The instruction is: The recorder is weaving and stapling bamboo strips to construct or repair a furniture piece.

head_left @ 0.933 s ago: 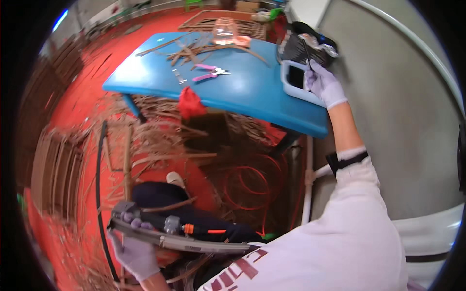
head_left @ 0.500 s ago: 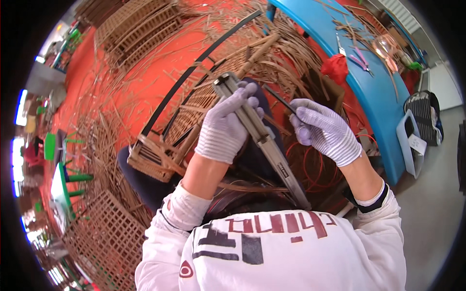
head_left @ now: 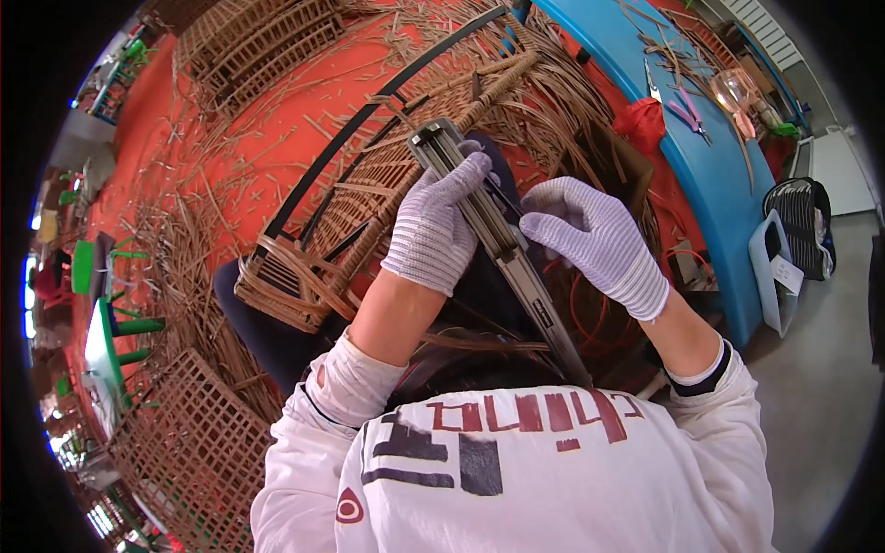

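Two gloved hands on my feed and one tool between them: a long grey staple gun (head_left: 516, 267) slants across the lap, head end up and away, tail end down by the white shirt (head_left: 553, 479). My left hand (head_left: 431, 221) is wrapped round it near the head, fingers closed on the metal. My right hand (head_left: 592, 238) is just beside the gun's right flank, thumb and forefinger curled into a narrow ring; whether anything is pinched there, I can't tell. Counting on: one wicker frame (head_left: 369, 212) behind the gun, one stack of wicker pieces (head_left: 263, 55) at upper left, one lattice panel (head_left: 194, 452) at lower left. Single blue table (head_left: 714, 207) on the right, and on it I count one pair of pink-handled pliers (head_left: 687, 115), one slim metal tool (head_left: 652, 81), one clear jar (head_left: 733, 89); one red cloth (head_left: 641, 124) sits at the near edge. Containers now: the pale blue tray (head_left: 782, 313) along the table's right side has one black item (head_left: 772, 241) and one white card (head_left: 789, 275) in it. Next to it, one dark striped bag (head_left: 802, 226), contents hidden. The jar's contents are too small to read.
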Demonstrator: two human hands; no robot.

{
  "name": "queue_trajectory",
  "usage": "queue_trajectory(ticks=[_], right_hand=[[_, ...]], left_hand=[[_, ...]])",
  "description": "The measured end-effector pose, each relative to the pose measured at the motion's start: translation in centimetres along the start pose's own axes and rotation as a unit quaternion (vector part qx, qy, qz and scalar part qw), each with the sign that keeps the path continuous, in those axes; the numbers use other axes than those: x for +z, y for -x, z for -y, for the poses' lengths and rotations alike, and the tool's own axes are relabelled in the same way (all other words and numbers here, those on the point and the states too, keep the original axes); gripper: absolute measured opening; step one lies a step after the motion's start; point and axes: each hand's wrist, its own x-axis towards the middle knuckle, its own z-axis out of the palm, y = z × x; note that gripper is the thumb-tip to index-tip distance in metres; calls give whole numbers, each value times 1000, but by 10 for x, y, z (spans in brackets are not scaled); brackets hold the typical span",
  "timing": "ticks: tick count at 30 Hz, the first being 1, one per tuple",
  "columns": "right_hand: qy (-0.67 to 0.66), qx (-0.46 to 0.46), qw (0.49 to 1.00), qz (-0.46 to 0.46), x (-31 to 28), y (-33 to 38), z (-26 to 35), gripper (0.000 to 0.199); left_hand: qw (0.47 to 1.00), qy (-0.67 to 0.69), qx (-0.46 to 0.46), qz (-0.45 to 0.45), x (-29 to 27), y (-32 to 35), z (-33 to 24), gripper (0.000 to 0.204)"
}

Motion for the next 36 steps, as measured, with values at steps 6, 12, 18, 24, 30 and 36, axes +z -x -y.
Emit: queue_trajectory(ticks=[6,12,18,24,30,36], right_hand=[[75,-167,978,-96,-6,6,4,25],[159,-185,960,-139,-12,6,19,30],[334,-221,909,-116,5,-4,8,26],[330,-196,918,-96,1,-12,14,18],[289,-188,935,-88,16,-17,28,18],[361,-227,897,-119,26,-30,18,21]], left_hand=[[1000,-7,18,10,2,-2,4,16],[999,-30,29,-9,0,-3,4,16],[998,-38,10,-39,7,0,7,17],[996,14,21,81,1,0,4,20],[983,139,6,119,1,0,0,49],[980,175,3,100,6,0,3,54]])
